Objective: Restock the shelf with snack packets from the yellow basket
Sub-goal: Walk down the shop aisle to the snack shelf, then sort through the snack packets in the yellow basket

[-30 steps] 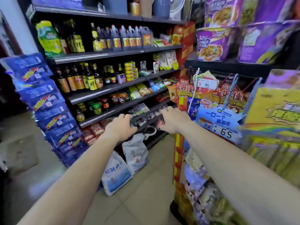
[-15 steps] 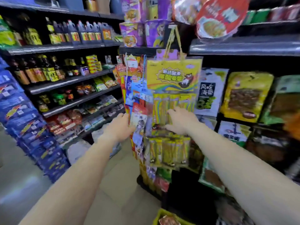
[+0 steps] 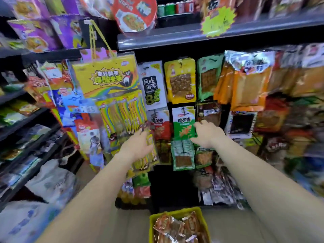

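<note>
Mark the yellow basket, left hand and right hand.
yellow basket [image 3: 178, 212]: head view, far rim.
left hand [image 3: 135, 147]: head view, back of the hand.
right hand [image 3: 209, 135]: head view, back of the hand.

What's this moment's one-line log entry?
left hand: open, by yellow strip packs | right hand: open, by green packet | yellow basket: packets inside

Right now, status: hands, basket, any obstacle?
Left hand open at yellow hanging strips. Right hand at green hanging packet, grip unclear. Yellow plastic basket below, stocked. Path clear.
</note>
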Motion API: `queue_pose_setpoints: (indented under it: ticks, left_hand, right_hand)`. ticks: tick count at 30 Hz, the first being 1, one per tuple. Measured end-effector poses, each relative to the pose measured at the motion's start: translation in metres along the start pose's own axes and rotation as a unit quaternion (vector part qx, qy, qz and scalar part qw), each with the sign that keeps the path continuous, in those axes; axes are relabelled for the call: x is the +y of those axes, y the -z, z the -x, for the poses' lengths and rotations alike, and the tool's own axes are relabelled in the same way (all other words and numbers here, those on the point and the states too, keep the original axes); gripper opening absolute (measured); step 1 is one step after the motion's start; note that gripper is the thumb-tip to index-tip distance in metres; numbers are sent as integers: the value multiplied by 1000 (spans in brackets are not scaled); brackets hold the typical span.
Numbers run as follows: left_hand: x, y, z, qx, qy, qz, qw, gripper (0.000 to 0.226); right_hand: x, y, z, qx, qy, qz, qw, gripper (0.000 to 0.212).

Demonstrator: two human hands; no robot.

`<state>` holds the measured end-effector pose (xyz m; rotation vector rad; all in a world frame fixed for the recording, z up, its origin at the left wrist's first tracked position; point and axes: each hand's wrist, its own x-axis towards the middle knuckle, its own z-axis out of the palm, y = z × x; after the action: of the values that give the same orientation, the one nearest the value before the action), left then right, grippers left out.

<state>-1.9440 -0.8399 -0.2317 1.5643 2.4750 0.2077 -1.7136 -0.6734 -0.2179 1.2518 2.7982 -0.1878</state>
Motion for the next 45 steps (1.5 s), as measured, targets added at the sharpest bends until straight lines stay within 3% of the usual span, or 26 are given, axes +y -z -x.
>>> queue_pose_setpoints:
  ticks: [7, 19, 27, 31, 37, 41, 45]
  left_hand:
    - [-5, -72, 13, -68, -47, -14, 997, 67]
    - [29, -272, 36, -175, 88, 33, 980, 67]
    - [-15, -429, 5, -231, 94, 45, 967, 64]
    - [-64, -525, -12, -239, 94, 35, 966, 66]
    - [-121, -645, -41, -223, 101, 29, 969, 69]
    - [-140, -692, -46, -184, 87, 59, 977, 66]
    - [-148, -712, -29, -169, 73, 93, 979, 63]
  right_hand:
    - [-9, -69, 36, -66, -50, -19, 996, 64]
    - [52, -256, 37, -189, -24, -41, 981, 69]
    - [62, -441, -8, -244, -59, -89, 964, 62]
    - [42, -534, -36, -263, -66, -86, 959, 64]
    - [25, -640, -76, -226, -36, -44, 973, 61]
    - [22, -686, -83, -186, -32, -39, 981, 68]
    - [18, -709, -63, -201, -68, -45, 976, 69]
